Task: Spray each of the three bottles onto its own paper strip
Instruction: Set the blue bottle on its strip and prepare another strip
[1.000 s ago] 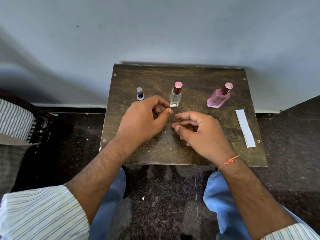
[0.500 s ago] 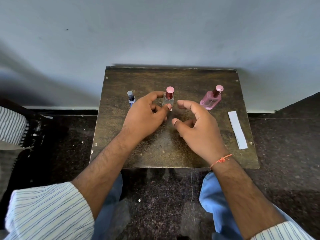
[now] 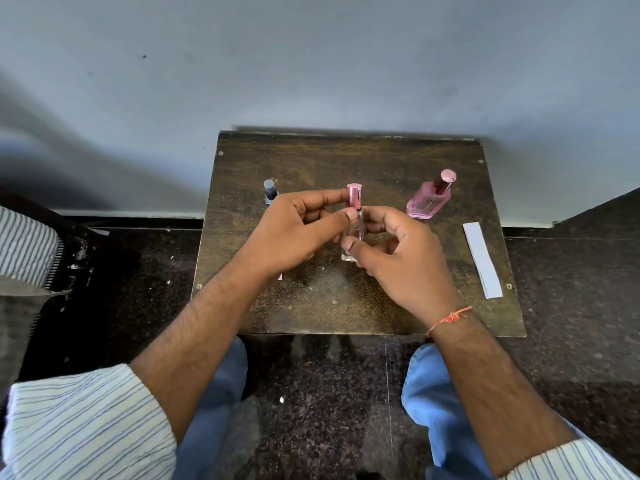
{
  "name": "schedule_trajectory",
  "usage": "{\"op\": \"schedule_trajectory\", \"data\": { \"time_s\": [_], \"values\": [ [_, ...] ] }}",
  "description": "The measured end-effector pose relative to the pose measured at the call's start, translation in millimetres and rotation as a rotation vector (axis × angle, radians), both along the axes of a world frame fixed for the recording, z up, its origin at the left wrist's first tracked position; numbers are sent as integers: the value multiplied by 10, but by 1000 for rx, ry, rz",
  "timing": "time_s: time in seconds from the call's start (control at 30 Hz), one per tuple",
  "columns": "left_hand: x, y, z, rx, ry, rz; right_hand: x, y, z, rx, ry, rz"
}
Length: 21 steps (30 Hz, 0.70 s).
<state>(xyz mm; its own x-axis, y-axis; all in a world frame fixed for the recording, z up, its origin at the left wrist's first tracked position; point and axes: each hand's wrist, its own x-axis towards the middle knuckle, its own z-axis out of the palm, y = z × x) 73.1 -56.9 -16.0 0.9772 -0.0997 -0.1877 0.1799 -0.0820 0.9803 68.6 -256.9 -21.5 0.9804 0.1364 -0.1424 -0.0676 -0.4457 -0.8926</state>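
A clear glass bottle with a pink metallic cap is held above the middle of the small wooden table. My left hand pinches the cap between forefinger and thumb. My right hand grips the glass body. A small blue bottle with a grey cap stands at the left, partly hidden behind my left hand. At the right a pink bottle with a pink cap stands apart. A white paper strip lies near the table's right edge.
The table stands against a grey wall on a dark speckled floor. My knees in blue trousers are just under its front edge. A striped cloth lies on the floor at the far left.
Both hands went forward from the table's middle to the clear bottle. It has left the table top and sits nearer to me, the left hand on its cap, the right on its body.
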Motion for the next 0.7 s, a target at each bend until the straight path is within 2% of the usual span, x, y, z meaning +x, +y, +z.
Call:
{"op": "schedule_trajectory", "data": {
  "time_s": [0.43,0.6,0.7],
  "values": [
    [29,75,84,-112,-147,153,-66,77,29,-84,25,69],
    [1,62,116,-14,-192,141,-31,27,-21,-64,-17,-20],
    [-18,67,106,136,-210,135,-19,-4,-57,-37,-37,-88]
  ]
}}
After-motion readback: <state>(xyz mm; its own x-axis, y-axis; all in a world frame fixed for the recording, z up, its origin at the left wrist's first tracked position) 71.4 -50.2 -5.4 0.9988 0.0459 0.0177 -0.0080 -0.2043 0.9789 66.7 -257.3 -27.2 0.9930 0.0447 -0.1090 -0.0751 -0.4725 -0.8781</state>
